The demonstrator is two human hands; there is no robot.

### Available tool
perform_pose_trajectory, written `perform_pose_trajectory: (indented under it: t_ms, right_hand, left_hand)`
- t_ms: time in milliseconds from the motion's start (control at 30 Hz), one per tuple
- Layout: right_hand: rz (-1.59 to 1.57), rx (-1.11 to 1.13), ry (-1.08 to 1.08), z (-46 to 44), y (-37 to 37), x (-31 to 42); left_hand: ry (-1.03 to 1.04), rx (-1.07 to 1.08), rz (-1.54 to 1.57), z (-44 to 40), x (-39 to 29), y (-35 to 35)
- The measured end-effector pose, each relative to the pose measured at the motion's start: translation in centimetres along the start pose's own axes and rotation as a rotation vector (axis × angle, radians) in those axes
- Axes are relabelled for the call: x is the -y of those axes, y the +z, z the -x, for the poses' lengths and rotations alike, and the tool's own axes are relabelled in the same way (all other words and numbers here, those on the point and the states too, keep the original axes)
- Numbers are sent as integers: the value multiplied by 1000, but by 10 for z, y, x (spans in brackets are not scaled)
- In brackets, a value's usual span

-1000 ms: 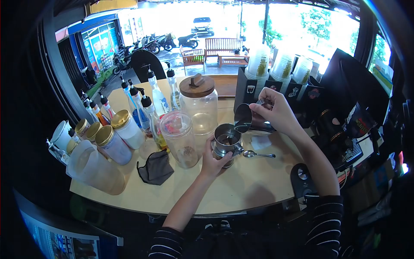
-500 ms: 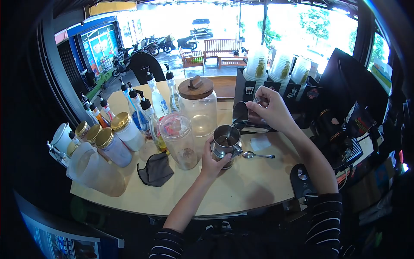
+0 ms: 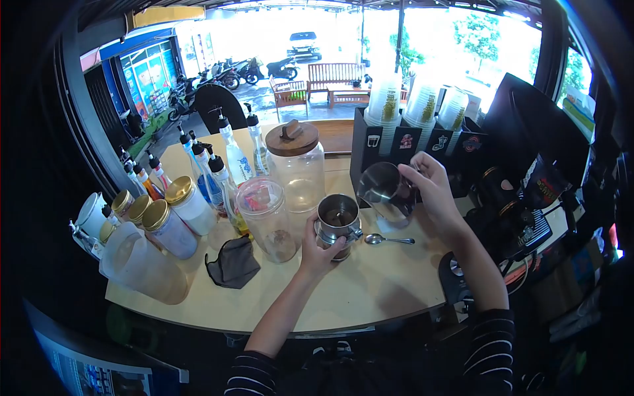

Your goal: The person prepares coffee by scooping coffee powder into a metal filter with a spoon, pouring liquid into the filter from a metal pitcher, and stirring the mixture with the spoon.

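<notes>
My left hand (image 3: 319, 253) is wrapped round a metal drip coffee filter (image 3: 339, 215) that stands over the table, with dark contents and a small upright piece visible inside. What sits under the filter is mostly hidden by my fingers. To the right, my right hand (image 3: 432, 181) grips the handle of a steel pitcher (image 3: 384, 185), raised above the tabletop and apart from the filter. The pitcher's mouth is turned toward me. A metal spoon (image 3: 389, 240) lies on the table just right of the filter.
A clear lidless container (image 3: 265, 221) and a wooden-lidded glass jar (image 3: 302, 175) stand left of the filter. A dark cloth mask (image 3: 232, 263), gold-lidded jars (image 3: 170, 231), a plastic jug (image 3: 142, 264) and pump bottles (image 3: 232, 148) fill the left. Behind the pitcher is a black cup holder (image 3: 371, 146).
The pitcher has moved right, away from the filter's rim, and has been turned from its pouring tilt. My left hand still holds the filter.
</notes>
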State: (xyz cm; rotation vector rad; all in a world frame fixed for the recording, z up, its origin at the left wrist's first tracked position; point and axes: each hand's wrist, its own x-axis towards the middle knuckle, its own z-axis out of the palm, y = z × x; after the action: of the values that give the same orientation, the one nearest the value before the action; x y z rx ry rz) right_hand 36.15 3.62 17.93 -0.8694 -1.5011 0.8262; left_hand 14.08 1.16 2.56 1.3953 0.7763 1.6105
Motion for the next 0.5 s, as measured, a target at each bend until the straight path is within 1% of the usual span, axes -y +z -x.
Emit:
perform_pose_trajectory:
  t_ms: [33,67,100,167,200,267,300,367,400,500]
  right_hand:
    - [-62,-53,33,10,-4,0]
    - [-112,-70,117,18,-12,-9]
    - [-111,-70,119,26,-18,-19]
    - [-281,-98,215,45,-28,-41]
    - [-280,-98,219,56,-34,-55]
    - [-323,-127,321,78,-44,-84]
    - [-320,-125,320,88,-45,-94]
    - [-463,-156,392,106,-46,-111]
    - [-462,-154,388,115,-46,-118]
    - [-560,-133,439,124,-43,-133]
  left_hand:
    - [46,5,-85,-2,7,-4]
    - [93,9,-169,-3,14,-8]
    - [91,8,-167,-3,15,-8]
    - [72,3,-138,-2,16,-8]
    - [68,2,-137,-1,17,-8]
    - [79,4,-135,-2,19,-9]
    - [81,2,-132,-2,19,-9]
    - [57,-11,-118,-1,18,-8]
    - [30,2,-94,-1,17,-8]
    - [36,9,-90,-2,18,-9]
